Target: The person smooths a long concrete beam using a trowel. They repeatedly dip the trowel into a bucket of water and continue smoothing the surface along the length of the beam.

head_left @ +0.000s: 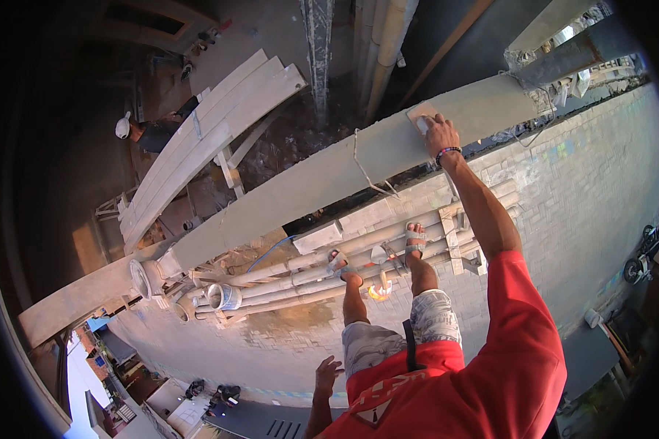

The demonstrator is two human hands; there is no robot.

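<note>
Your right hand [441,133] is closed around the handle of a small flat plastering float [422,117], pressing it against the grey, freshly rendered face of the long concrete beam [329,175] near its upper end. Your left hand [328,374] hangs free at your side, fingers loosely spread and holding nothing. You stand in sandals on a scaffold of pale bamboo poles [322,274] lashed beside the paved brick ground far below [578,205], and that is the main danger: the poles are round and narrow, your feet [415,241] rest across only a few of them, and leaning into the stroke with nothing gripped by the free hand could shift your weight outward and cause a slip. A small white bucket [225,296] sits at the end of the poles, near the edge, and I judge a nudge could send it down toward the street. Loose wire [370,179] dangles off the beam close to your arm's path and might snag. Much is hard to read: the float's blade is mostly hidden under your fingers, so its angle is unclear; the lashings under your feet are covered by your legs; the fisheye bends the beam, and the dark upper left corner swallows detail around the white planks [212,124].
</note>
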